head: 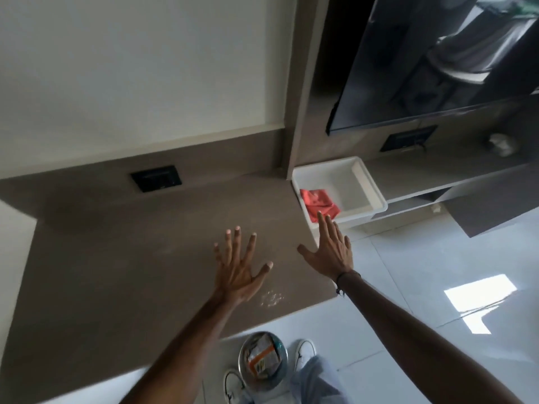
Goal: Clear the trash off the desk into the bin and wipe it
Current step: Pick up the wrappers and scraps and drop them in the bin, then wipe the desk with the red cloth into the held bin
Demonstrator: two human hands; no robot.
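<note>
A red cloth [319,204] lies in a white tray [370,185] off the counter's [131,258] right edge. The bin [264,361] holds trash, seemingly wrappers. Right hand [329,252] reaches clothward, left hand [237,266] hovers; both grips released.

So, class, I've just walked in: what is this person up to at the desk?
A person stands at a brown desk with both hands open and empty. The left hand is spread over the desk, and the right hand reaches toward a red cloth lying in a white tray at the desk's right end. A bin on the floor by their feet already holds wrappers. A small patch of specks sits near the desk's front edge, so the wiping seems not yet done.
</note>
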